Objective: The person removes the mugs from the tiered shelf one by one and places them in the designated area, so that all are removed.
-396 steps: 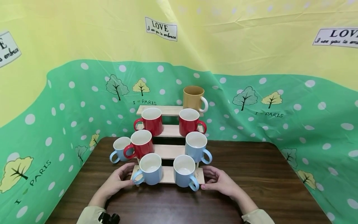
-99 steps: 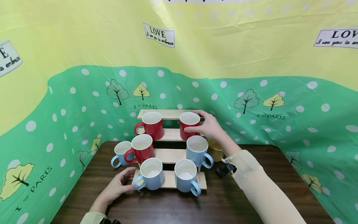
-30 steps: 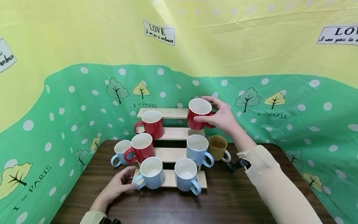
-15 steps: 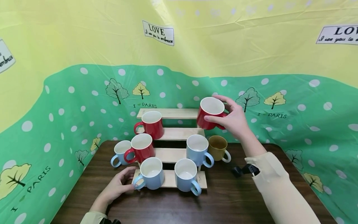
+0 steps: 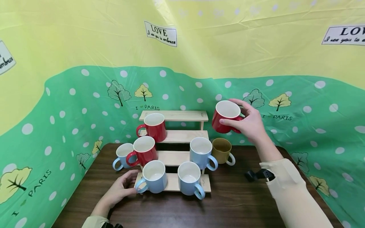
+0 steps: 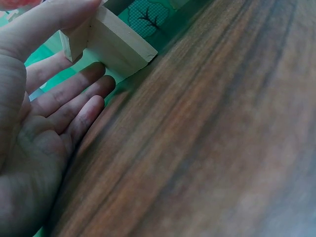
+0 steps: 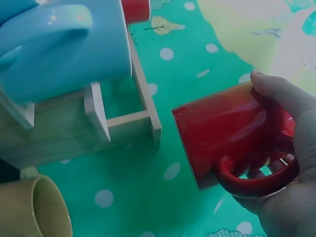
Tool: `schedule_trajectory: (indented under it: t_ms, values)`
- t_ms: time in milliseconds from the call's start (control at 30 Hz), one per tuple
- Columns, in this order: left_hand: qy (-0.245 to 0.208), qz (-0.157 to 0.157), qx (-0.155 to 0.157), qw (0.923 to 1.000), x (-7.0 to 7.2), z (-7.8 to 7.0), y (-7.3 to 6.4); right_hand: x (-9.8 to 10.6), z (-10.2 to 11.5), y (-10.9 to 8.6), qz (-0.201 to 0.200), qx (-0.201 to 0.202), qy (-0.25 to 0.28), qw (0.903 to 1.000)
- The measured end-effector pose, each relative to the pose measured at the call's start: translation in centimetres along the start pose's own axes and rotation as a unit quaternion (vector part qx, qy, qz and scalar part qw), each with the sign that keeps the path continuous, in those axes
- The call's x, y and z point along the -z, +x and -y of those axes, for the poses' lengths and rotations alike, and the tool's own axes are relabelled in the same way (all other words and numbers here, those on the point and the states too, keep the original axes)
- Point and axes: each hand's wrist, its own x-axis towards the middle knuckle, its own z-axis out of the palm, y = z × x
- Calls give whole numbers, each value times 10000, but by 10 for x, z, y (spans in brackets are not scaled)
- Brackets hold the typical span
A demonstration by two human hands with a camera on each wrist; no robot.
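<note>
My right hand (image 5: 247,122) grips a red mug (image 5: 223,122) by its upper body, thumb in front, in the air right of the wooden stepped rack (image 5: 182,115). In the right wrist view the red mug (image 7: 227,133) hangs clear of the rack, handle beside my palm. My left hand (image 5: 121,187) holds the left end of the rack's lowest step; in the left wrist view, thumb and index finger pinch the plank end (image 6: 76,42). Two red mugs stand on the rack's left side, one red mug (image 5: 155,127) above another red mug (image 5: 144,150).
Light blue mugs stand on the lower steps, such as the front blue mug (image 5: 155,177) and the right blue mug (image 5: 201,154). Another blue mug (image 5: 124,155) is on the table behind left. A tan mug (image 5: 220,151) stands right of the rack on the dark wooden table (image 5: 171,212).
The tan mug went from the top step to the table at right. My right hand lifted the red mug off the second step from top and moved it right. The left hand stays put.
</note>
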Motion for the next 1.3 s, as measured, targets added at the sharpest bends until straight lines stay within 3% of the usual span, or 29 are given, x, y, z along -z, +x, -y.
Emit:
schedule_trajectory:
  t_ms: [400,1300]
  values:
    - [28,8,-58,10000,0,0,0,18,-16,-4,-168,-219,-233,9993]
    - [78,-31,92,9999,0,0,0,50,-92,-14,-447,-888,-967,9903]
